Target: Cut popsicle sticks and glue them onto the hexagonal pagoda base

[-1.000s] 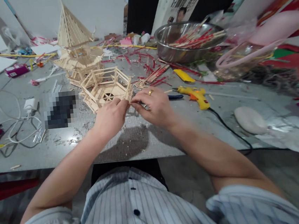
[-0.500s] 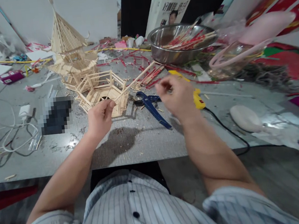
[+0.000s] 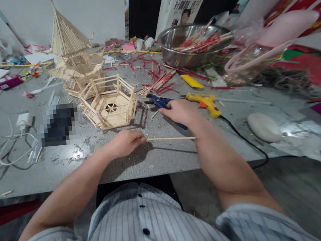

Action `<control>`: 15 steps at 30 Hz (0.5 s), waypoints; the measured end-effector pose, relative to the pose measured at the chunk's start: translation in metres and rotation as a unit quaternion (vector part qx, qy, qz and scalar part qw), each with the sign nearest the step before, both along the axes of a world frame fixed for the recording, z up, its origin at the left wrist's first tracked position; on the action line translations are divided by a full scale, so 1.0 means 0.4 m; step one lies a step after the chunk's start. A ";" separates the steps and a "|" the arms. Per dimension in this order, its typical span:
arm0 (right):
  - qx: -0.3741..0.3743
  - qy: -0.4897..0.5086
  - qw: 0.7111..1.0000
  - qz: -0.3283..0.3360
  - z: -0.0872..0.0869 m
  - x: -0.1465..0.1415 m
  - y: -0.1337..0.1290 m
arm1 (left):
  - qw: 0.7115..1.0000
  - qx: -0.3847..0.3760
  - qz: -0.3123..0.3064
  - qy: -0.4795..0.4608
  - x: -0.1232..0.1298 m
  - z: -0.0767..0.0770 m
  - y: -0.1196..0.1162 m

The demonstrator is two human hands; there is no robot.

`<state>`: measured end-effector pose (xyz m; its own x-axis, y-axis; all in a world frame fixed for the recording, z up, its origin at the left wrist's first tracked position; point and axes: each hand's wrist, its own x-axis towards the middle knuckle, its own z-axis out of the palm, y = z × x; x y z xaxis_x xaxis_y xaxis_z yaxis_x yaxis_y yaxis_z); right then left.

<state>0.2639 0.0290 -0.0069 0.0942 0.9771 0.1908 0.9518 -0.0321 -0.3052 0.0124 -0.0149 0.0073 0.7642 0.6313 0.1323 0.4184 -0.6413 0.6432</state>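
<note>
My left hand [image 3: 130, 141] pinches one end of a thin wooden stick [image 3: 170, 138], which points right, low over the table's front. Its far end meets the outline of my right forearm. My right hand [image 3: 180, 111] is closed over the blue hand cutter [image 3: 158, 101]; the palm hides part of the tool, and one handle shows below the hand. Behind my left hand stands a six-sided wooden stick frame [image 3: 117, 121] with a railing and a slatted floor. A stick-built pagoda [image 3: 70, 42] with a pointed roof rises behind that frame.
Right of my right hand lies a yellow glue gun [image 3: 211, 104] with a black cord. A steel basin [image 3: 171, 57] of red-marked sticks stands behind. Red scraps and loose sticks [image 3: 164, 80] litter the table. A phone [image 3: 60, 124] and white charger [image 3: 25, 120] lie left.
My left hand has come down and toward me, and the stick now points right instead of up over the frame. My right hand has lowered onto the blue cutter.
</note>
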 end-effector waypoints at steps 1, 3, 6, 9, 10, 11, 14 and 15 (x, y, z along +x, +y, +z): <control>0.008 0.026 1.000 -0.011 0.001 0.005 0.005 | 1.000 0.007 0.003 0.022 0.001 -0.008 0.006; 0.019 0.109 0.994 -0.027 0.006 0.011 0.011 | 0.999 0.023 0.024 0.032 -0.002 -0.022 0.021; 0.074 0.301 0.951 -0.021 0.017 0.011 0.015 | 0.998 0.035 0.048 0.019 -0.014 -0.036 0.048; 0.142 0.445 0.884 0.021 0.022 0.009 0.016 | 0.996 0.039 0.076 0.009 -0.028 -0.044 0.071; 0.160 0.467 0.869 0.031 0.022 0.011 0.017 | 0.995 0.042 0.087 0.006 -0.032 -0.046 0.076; 0.173 0.478 0.860 0.038 0.021 0.013 0.019 | 0.994 0.042 0.099 0.002 -0.036 -0.047 0.081; 0.199 0.483 0.852 0.037 0.012 0.026 0.028 | 0.992 0.045 0.121 -0.002 -0.041 -0.049 0.089; 0.201 0.481 0.853 0.036 0.009 0.030 0.031 | 0.991 0.056 0.119 0.005 -0.041 -0.049 0.089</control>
